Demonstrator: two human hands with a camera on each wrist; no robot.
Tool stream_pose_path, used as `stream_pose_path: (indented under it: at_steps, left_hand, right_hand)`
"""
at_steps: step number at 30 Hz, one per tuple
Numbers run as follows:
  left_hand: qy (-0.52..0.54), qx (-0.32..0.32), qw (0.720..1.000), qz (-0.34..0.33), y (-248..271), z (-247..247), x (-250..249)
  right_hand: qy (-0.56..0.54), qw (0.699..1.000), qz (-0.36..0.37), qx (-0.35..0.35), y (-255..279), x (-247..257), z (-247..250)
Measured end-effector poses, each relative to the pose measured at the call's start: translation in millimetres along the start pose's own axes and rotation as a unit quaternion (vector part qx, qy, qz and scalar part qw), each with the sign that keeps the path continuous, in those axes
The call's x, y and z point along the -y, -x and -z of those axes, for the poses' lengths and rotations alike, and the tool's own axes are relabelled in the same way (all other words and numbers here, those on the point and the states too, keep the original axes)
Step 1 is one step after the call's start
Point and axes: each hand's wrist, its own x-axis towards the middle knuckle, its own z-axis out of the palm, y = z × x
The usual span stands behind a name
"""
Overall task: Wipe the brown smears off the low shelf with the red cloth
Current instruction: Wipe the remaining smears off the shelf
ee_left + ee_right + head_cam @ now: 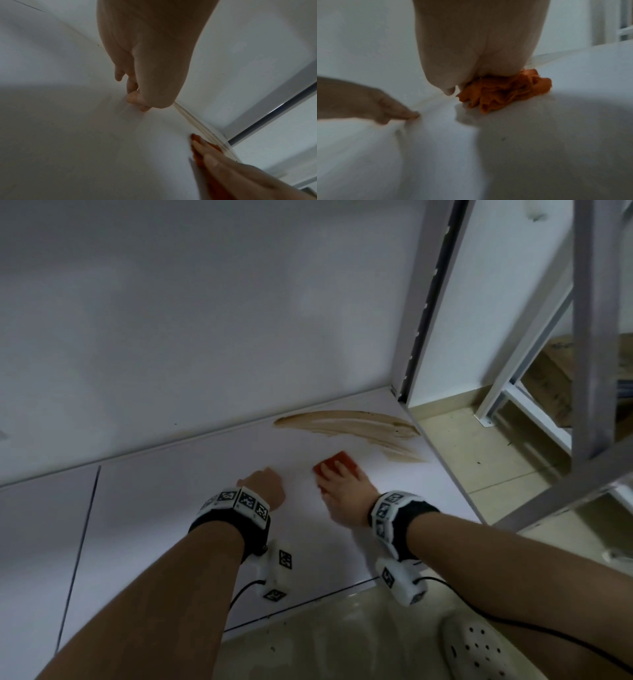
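Head view: right hand (346,491) lies flat on the red cloth (337,465), fingers straight and pressing it onto the low shelf (171,508). Cloth is folded into a small block, long axis running from near-left to far-right, far end pointing at the brown smears (349,424). Smears sit at the shelf's far right corner, next to the metal upright (424,299); long axis roughly left to right, right end fanning toward the near side. Cloth is just short of the nearest streak, not touching it. Left hand (265,486) is to the left of the cloth, fingers curled under, knuckles on the shelf, holding nothing. Both wrists carry bands with black-and-white marker tiles (239,501); no readable text. White perforated clog (476,648) on the floor at near right.

Left wrist view: left hand (145,67) curled, fingertips (132,99) touching the shelf (77,142). Right hand (240,174) at lower right, fingers extended flat over the cloth (197,150). Smear (195,120) runs along the far edge beyond it.

Right wrist view: right hand (479,47) bears down on the bunched cloth (503,92), whose folds spill out toward the near side. Pale smear streaks (544,58) just beyond, to the right. Left hand (368,100) at left, one fingertip on the shelf (522,148). Blurred; no labels legible.
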Motion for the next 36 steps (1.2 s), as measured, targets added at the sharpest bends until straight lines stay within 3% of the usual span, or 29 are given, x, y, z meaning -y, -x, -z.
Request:
stream_pose_path:
  at_steps: [3, 6, 10, 14, 18, 20, 23, 25, 27, 29, 32, 36]
  left_hand:
    - [-0.005, 0.005, 1.0, 0.004, 0.9, 0.5, -1.5]
    - [-0.002, -0.009, 1.0, 0.011, -3.2, -2.6, -2.2]
    - [0.006, -0.014, 1.0, 0.014, -4.2, -4.7, -1.1]
    - [0.001, -0.007, 1.0, 0.008, -5.2, -1.7, -1.7]
    - [0.004, 0.005, 1.0, 0.007, -2.9, -1.9, -0.8]
    - [-0.002, -0.002, 1.0, -0.004, -3.0, -2.3, 0.0]
    - [0.001, -0.015, 1.0, -0.01, -2.2, -2.1, -0.4]
    - [0.0, -0.017, 1.0, -0.002, -2.9, -3.3, -2.8]
    - [-0.003, -0.019, 1.0, 0.004, -3.9, -4.0, -4.6]
    - [0.0, -0.024, 1.0, 0.007, -5.3, -4.6, -3.2]
    - [-0.006, -0.019, 1.0, -0.002, -5.0, -3.8, 0.2]
    - [-0.025, -0.009, 1.0, -0.014, -5.2, -3.3, 1.6]
  right_hand:
    - [0.061, 0.996, 0.056, 0.045, -18.5, 19.8, -0.6]
    - [0.085, 0.993, 0.067, 0.042, -31.1, 12.0, 4.2]
    - [0.033, 0.999, 0.011, 0.028, -36.0, -17.5, 15.1]
    - [-0.022, 0.995, -0.08, -0.052, -10.2, -57.5, 13.2]
    - [-0.077, 0.985, -0.128, -0.088, 17.0, -57.1, 0.5]
    - [-0.07, 0.99, -0.092, -0.076, 22.8, -38.8, -2.0]
    - [-0.058, 0.997, 0.016, -0.041, 12.8, -6.2, -10.4]
    - [-0.071, 0.993, 0.072, -0.056, 0.9, 8.6, -8.9]
    - [-0.13, 0.988, 0.073, -0.048, -4.1, 7.9, 3.1]
    - [-0.118, 0.99, 0.08, -0.021, -8.5, -5.4, 9.5]
    - [-0.117, 0.991, 0.043, -0.04, -14.8, -37.5, 15.2]
    - [-0.105, 0.989, -0.085, -0.064, 2.1, -91.9, 18.1]
